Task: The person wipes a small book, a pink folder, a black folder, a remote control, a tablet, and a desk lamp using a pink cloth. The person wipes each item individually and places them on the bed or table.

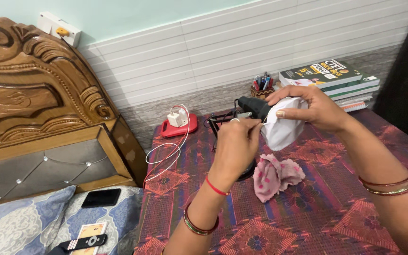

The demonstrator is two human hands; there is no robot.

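My right hand (310, 107) grips a white cloth (282, 127) bunched over the end of a black tool (253, 106) on a black wire stand (218, 120). My left hand (237, 141) is raised beside it, fingertips pinched at the cloth's left edge, apparently on a thin thread; the thread is too fine to be sure. Below the hands lies a crumpled pink cloth with red dots (275, 174) on the table's patterned red cover (308, 212).
A stack of books (331, 80) and a pen holder (262, 87) stand at the back. A white charger on a red base (179, 122) trails a white cable (166, 156). On the bed at left lie a phone (101, 197) and a remote (83, 242).
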